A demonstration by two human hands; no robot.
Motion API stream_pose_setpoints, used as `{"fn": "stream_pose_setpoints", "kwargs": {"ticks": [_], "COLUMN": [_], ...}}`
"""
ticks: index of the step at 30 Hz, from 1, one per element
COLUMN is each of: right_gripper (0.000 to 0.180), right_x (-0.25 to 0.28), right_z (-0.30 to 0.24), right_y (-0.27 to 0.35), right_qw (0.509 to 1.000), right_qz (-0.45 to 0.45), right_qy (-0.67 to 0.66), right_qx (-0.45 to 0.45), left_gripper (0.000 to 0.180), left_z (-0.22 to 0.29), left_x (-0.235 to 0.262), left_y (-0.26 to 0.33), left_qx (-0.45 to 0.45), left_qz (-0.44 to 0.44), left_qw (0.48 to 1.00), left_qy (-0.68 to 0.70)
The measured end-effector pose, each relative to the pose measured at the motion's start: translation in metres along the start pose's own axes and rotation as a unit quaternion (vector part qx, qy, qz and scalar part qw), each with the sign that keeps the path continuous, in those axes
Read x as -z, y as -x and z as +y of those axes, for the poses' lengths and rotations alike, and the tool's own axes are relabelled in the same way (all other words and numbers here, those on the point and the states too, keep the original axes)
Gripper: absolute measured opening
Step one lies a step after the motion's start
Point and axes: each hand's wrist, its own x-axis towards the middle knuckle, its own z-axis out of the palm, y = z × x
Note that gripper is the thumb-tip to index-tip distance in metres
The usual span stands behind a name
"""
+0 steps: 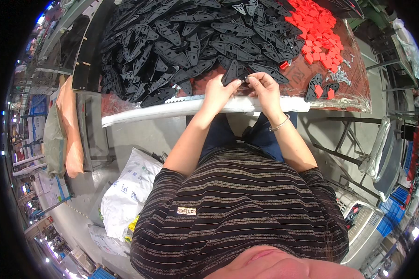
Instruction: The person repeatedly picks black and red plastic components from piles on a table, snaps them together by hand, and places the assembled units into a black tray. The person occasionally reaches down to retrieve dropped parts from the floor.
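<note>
**Crowded tabletop, hands working at its near edge**

A workshop floor of grey concrete spreads below a reddish tabletop [354, 88] that fills the upper part of the frame. Its near edge is padded with a white foam strip [172, 108], and both wrists rest on it. The left hand [217, 91] has its fingers closed around a flat black plastic part [231, 73], held on edge just above the tabletop at upper centre. The right hand [264, 86] pinches something small against that part's end; what it is cannot be made out.

A big heap of the same black parts [172, 42] crowds right up to the knuckles, leaving almost no bare room ahead. A pile of small red blocks [319, 32] sits at upper right, with two finished-looking pieces [321, 88] just right of the right hand. Below left, a white sack [125, 190] stands on the floor beside the person's knee.
</note>
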Motion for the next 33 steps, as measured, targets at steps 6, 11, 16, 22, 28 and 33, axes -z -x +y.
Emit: {"fn": "stream_pose_setpoints", "kwargs": {"ticks": [6,11,16,22,28,33], "right_gripper": [0.013,0.009,0.01,0.008,0.007,0.015], "right_x": [-0.006,-0.027,-0.029,-0.027,-0.016,-0.007], "right_z": [-0.005,-0.018,-0.017,-0.023,-0.024,-0.03], "right_y": [0.005,0.016,0.018,0.025,0.027,0.026], "right_qw": [0.997,0.998,0.998,0.997,0.995,0.991], "right_qz": [-0.022,-0.057,-0.05,-0.064,-0.085,-0.11], "right_qy": [0.067,0.012,0.019,0.033,0.042,0.019], "right_qx": [0.031,0.035,0.042,0.041,0.038,0.074], "left_gripper": [0.023,0.021,0.023,0.023,0.021,0.018], "left_z": [0.002,0.013,0.017,0.015,0.016,0.022], "left_x": [0.0,-0.007,-0.01,-0.015,-0.018,-0.021], "left_y": [0.005,0.015,0.016,0.021,0.022,0.02], "left_qx": [0.04,0.011,-0.015,-0.012,-0.085,-0.232], "left_qz": [0.016,0.031,0.025,0.003,0.025,0.048], "left_qw": [0.941,0.926,0.943,0.945,0.975,0.965], "left_qy": [0.335,0.377,0.332,0.327,0.201,0.111]}}
